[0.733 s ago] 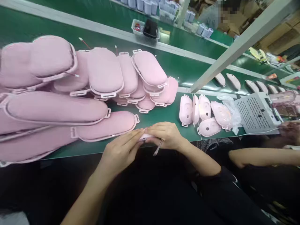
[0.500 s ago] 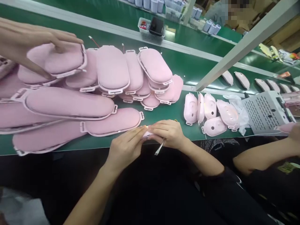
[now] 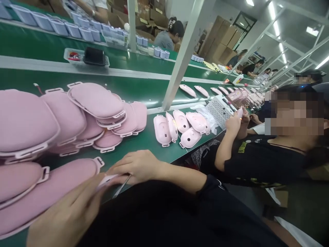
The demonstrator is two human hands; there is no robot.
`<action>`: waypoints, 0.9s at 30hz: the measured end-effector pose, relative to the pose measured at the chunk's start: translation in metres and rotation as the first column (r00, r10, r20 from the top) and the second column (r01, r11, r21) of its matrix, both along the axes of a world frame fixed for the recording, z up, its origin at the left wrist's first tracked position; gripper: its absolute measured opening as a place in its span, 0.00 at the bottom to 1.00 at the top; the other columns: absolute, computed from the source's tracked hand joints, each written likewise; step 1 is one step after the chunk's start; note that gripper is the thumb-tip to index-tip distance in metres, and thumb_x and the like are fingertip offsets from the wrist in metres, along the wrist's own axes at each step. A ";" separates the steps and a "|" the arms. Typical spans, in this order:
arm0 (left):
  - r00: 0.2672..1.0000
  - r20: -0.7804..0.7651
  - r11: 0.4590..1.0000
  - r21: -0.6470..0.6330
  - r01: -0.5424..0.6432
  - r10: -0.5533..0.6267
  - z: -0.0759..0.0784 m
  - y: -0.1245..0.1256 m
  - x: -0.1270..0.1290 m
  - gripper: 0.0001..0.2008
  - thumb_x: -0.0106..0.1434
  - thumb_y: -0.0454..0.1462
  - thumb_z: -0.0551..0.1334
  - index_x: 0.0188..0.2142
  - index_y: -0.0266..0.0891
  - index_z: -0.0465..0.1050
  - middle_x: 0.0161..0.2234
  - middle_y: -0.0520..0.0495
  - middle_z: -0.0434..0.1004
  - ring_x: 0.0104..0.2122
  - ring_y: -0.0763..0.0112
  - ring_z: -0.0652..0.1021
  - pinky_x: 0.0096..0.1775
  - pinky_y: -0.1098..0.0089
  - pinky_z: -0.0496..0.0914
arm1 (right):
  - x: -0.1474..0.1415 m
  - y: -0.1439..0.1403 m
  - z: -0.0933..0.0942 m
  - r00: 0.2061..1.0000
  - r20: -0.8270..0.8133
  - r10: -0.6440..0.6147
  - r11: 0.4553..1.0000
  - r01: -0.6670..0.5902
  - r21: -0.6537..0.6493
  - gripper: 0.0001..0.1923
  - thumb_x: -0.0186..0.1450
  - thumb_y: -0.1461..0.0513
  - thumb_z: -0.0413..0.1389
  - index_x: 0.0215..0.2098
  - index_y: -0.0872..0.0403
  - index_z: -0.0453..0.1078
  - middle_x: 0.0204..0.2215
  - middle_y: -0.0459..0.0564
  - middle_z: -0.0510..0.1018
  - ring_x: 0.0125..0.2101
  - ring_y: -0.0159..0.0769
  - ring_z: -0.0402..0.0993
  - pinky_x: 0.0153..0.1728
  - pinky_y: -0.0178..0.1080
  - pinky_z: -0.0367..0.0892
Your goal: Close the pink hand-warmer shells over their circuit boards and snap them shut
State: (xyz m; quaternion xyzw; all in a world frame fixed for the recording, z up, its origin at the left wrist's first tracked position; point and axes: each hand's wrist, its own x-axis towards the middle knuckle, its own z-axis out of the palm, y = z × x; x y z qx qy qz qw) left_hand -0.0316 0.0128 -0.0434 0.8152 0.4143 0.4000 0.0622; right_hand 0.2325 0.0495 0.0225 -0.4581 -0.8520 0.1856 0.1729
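A pale pink plastic piece [image 3: 106, 180] is held between my two hands near the bench's front edge. My left hand [image 3: 69, 206] is closed around its near end, and the fingers hide most of it. My right hand [image 3: 140, 166] pinches the far end and also keeps a flat-blade screwdriver [image 3: 122, 187], its metal shaft pointing down toward my body. Close beyond my hands lies a long pink padded part [image 3: 69, 181] with slotted end tabs. Another pink padded part [image 3: 17, 178] rests at its left.
Pink padded parts [image 3: 95, 99] are piled at left. Several pink shells [image 3: 163, 130] with holes stand right of them, before a perforated grey box [image 3: 218, 109]. A metal post [image 3: 177, 65] rises from the bench. A co-worker [image 3: 264, 157] sits at right, holding a pink piece.
The view has swung right and up, bringing the co-worker and room into sight. The other person's hand at the left pile is out of view. My hands keep holding the piece and screwdriver.
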 end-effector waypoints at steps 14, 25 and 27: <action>0.972 -0.211 0.969 0.240 -0.053 0.105 0.049 -0.011 0.011 0.09 0.83 0.37 0.62 0.56 0.38 0.81 0.44 0.43 0.92 0.37 0.60 0.89 0.41 0.63 0.75 | 0.013 0.055 0.010 0.929 0.156 -0.335 0.927 0.354 -0.120 0.26 0.85 0.53 0.59 0.76 0.51 0.67 0.68 0.61 0.83 0.69 0.54 0.79 0.66 0.55 0.78; 0.984 -0.171 0.982 0.190 -0.009 0.042 0.032 -0.013 0.006 0.15 0.83 0.38 0.60 0.63 0.41 0.80 0.46 0.44 0.93 0.38 0.57 0.88 0.44 0.59 0.75 | -0.012 -0.018 -0.001 0.983 0.015 0.186 0.982 -0.186 0.027 0.21 0.84 0.49 0.61 0.66 0.51 0.81 0.60 0.52 0.91 0.57 0.41 0.88 0.62 0.42 0.80; 0.993 -0.109 0.979 0.201 -0.021 0.044 0.023 -0.013 0.007 0.24 0.80 0.37 0.63 0.73 0.46 0.77 0.47 0.47 0.94 0.39 0.54 0.89 0.42 0.57 0.74 | -0.021 -0.024 -0.017 0.992 -0.005 0.125 0.990 -0.124 0.064 0.17 0.84 0.52 0.60 0.62 0.50 0.84 0.58 0.48 0.93 0.55 0.38 0.90 0.61 0.39 0.83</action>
